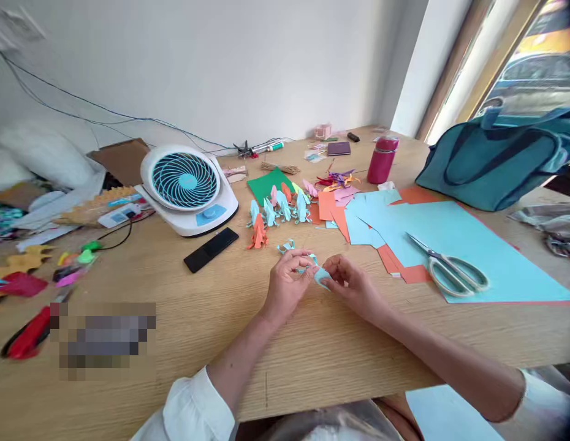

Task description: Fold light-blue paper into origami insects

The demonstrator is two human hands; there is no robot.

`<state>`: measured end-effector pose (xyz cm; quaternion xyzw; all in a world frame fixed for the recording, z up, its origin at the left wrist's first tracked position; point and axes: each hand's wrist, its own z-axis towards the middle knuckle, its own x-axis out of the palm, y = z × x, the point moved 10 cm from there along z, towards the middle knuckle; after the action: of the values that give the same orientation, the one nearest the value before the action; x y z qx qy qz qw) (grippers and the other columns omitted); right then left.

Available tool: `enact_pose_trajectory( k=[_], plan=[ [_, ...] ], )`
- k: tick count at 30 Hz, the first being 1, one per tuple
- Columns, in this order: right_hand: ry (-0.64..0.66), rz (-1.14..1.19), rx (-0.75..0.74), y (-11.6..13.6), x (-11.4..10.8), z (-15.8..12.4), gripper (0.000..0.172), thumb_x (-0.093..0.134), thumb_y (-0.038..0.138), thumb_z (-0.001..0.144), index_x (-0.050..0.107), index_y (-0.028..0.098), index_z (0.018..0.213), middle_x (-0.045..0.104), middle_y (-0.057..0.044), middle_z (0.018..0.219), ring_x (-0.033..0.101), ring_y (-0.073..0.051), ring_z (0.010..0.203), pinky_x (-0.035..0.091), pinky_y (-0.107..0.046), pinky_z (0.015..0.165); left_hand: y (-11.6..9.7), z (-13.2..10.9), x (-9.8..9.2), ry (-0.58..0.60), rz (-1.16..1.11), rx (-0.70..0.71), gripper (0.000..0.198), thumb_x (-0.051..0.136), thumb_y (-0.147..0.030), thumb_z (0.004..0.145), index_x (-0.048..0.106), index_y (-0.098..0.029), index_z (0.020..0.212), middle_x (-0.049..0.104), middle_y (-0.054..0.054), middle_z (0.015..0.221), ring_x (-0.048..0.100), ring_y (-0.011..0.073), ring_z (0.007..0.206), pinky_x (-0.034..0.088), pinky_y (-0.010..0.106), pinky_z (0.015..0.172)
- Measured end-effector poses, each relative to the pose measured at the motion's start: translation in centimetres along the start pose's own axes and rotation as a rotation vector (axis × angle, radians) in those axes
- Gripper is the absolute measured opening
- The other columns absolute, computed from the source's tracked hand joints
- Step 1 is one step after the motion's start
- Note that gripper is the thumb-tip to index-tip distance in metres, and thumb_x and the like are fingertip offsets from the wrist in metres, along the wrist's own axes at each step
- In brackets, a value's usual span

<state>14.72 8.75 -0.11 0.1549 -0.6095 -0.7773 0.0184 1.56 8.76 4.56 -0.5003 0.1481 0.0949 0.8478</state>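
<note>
Between my two hands, near the middle of the table, is a small light-blue paper figure [321,277], partly hidden by the fingers. My left hand [290,278] pinches its left side, where thin cut strips stick out. The fingers of my right hand [352,283] are closed on its rounded right end. Just beyond the left fingers lies another light-blue cut paper piece [285,246]. Farther back stands a group of folded paper figures, light blue [285,207], pink and orange [258,233], with curled strips at their bases.
Scissors [450,266] lie on large light-blue sheets [505,245] to the right, with orange paper [416,274] around. A white fan [186,184] and a black phone [211,250] are at left. A red bottle [383,160] and a teal bag [501,159] stand behind; a red-handled cutter [32,334] lies front left.
</note>
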Motion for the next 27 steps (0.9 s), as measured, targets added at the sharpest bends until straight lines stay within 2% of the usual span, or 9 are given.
enact_pose_trajectory(
  k=[3,5,9,13,17,23,27],
  plan=[
    [0.006,-0.05,-0.01,0.0,0.0,-0.1,0.013,0.061,0.027,0.086,0.054,0.019,0.093,0.054,0.003,0.074,0.047,-0.011,0.064,0.036,-0.025,0.058,0.2,0.2,-0.3,-0.014,-0.007,-0.015,0.015,0.066,-0.022,0.084,0.066,-0.017,0.07,0.068,0.009,0.101,0.064,0.019,0.105,0.047,0.032,0.094],
    [0.009,-0.088,-0.024,0.2,-0.1,-0.1,0.011,0.061,0.026,0.086,0.054,0.02,0.093,0.054,0.003,0.072,0.045,-0.011,0.063,0.035,-0.025,0.057,0.9,0.2,-0.5,-0.032,-0.021,-0.064,0.018,0.065,-0.022,0.084,0.065,-0.017,0.066,0.07,0.009,0.1,0.065,0.0192,0.103,0.046,0.033,0.095],
    [0.011,-0.2,-0.084,0.9,-0.1,-0.3,0.012,0.06,0.023,0.087,0.055,0.021,0.098,0.054,0.003,0.074,0.046,-0.011,0.064,0.038,-0.025,0.059,2.4,0.0,-0.6,-0.071,-0.031,-0.169,0.022,0.064,-0.024,0.082,0.062,-0.017,0.061,0.072,0.009,0.098,0.067,0.0193,0.098,0.047,0.031,0.089],
    [0.0,-0.318,-0.157,1.6,0.1,-0.6,0.019,0.063,0.024,0.086,0.055,0.023,0.103,0.06,0.001,0.086,0.052,-0.013,0.072,0.042,-0.026,0.065,2.6,-0.3,-0.5,-0.088,-0.006,-0.199,0.021,0.065,-0.026,0.082,0.065,-0.017,0.063,0.074,0.008,0.098,0.068,0.0193,0.097,0.047,0.029,0.083],
    [-0.035,-0.411,-0.171,1.8,-0.1,-0.7,0.019,0.064,0.024,0.087,0.055,0.024,0.104,0.063,-0.001,0.097,0.056,-0.014,0.075,0.045,-0.027,0.067,2.9,-0.7,0.0,-0.084,-0.034,-0.253,0.02,0.067,-0.028,0.082,0.069,-0.016,0.066,0.074,0.009,0.097,0.068,0.0203,0.096,0.047,0.028,0.076],
    [-0.039,-0.484,-0.219,2.5,0.0,-0.9,0.019,0.062,0.021,0.088,0.056,0.024,0.106,0.062,-0.002,0.1,0.06,-0.016,0.083,0.047,-0.028,0.073,3.3,-1.1,1.1,-0.038,-0.144,-0.271,0.023,0.063,-0.032,0.086,0.073,-0.016,0.072,0.073,0.006,0.087,0.066,0.0187,0.092,0.047,0.029,0.087],
    [-0.033,-0.489,-0.256,2.9,-0.1,-1.0,0.021,0.059,0.019,0.09,0.058,0.024,0.11,0.064,-0.003,0.102,0.062,-0.018,0.091,0.048,-0.029,0.078,4.1,-1.4,1.6,-0.011,-0.218,-0.315,0.03,0.059,-0.04,0.089,0.072,-0.016,0.076,0.071,0.004,0.082,0.063,0.0161,0.08,0.048,0.026,0.077]
  ],
)
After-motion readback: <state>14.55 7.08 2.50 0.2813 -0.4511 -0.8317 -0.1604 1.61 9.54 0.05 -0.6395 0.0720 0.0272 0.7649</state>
